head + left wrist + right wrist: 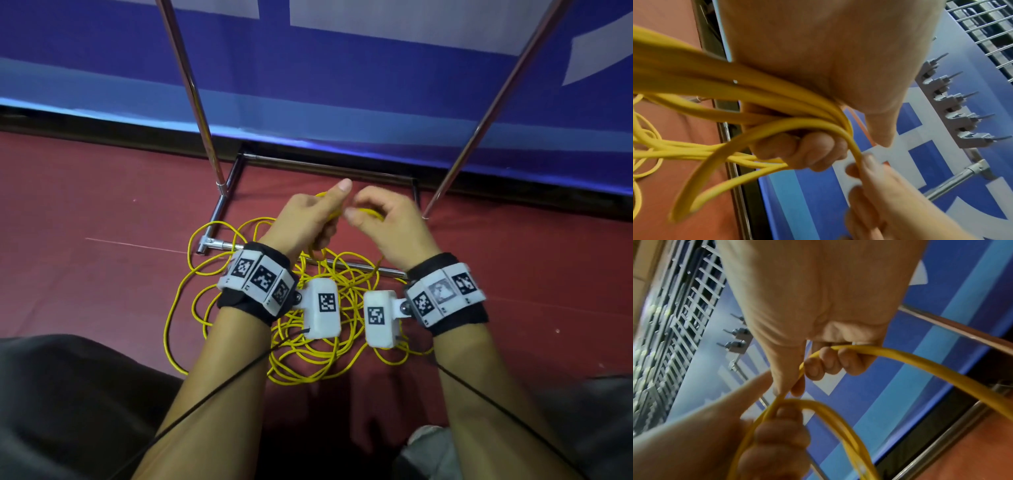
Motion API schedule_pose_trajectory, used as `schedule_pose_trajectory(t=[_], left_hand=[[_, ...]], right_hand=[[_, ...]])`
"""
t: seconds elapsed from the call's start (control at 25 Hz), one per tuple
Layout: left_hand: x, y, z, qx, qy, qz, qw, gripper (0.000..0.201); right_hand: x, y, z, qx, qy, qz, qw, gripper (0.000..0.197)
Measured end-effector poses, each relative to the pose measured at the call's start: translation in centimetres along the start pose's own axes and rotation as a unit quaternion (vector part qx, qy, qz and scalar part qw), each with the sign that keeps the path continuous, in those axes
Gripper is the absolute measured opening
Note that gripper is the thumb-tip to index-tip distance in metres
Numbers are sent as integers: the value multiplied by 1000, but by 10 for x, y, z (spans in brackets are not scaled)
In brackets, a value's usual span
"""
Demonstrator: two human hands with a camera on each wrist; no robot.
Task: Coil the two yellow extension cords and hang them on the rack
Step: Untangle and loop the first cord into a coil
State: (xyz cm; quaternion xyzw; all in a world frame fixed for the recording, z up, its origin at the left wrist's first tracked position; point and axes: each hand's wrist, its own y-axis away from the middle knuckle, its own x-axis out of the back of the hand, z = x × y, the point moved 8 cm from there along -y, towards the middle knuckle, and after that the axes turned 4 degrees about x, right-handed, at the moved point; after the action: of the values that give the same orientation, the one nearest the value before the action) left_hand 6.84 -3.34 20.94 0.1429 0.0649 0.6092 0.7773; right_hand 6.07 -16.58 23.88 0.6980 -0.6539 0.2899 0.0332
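A tangle of yellow extension cord (318,346) lies on the red floor between the feet of a chrome rack (219,212). My left hand (308,219) grips several gathered loops of the cord (777,104), fingers curled round them and thumb up. Right beside it, my right hand (383,219) pinches one strand of the cord (900,356) between thumb and fingers and holds it against the loops. The rack's row of metal hooks (953,104) shows high up in the left wrist view. I cannot tell the two cords apart in the pile.
Two chrome uprights (186,85) (496,106) rise on either side of my hands, joined by floor bars (329,168). A blue and white banner (342,68) stands just behind. Dark trouser legs (68,394) fill the lower corners.
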Motion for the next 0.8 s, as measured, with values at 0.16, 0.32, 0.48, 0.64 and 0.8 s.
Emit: schedule_pose_trajectory(t=[0.16, 0.32, 0.48, 0.64, 0.8], left_hand=[[21, 2, 9, -33, 53, 104, 993, 54], [57, 2, 5, -15, 134, 177, 975, 56], [54, -6, -12, 28, 80, 120, 989, 49], [38, -5, -11, 58, 62, 73, 994, 57], [33, -1, -4, 57, 59, 18, 996, 61]], right_hand=[[-24, 11, 19, -50, -6, -70, 996, 16], [-17, 38, 66, -155, -63, -67, 984, 21], [13, 20, 45, -111, -115, 86, 983, 24], [25, 6, 22, -68, -51, 100, 991, 22], [19, 7, 25, -90, -67, 68, 991, 12]])
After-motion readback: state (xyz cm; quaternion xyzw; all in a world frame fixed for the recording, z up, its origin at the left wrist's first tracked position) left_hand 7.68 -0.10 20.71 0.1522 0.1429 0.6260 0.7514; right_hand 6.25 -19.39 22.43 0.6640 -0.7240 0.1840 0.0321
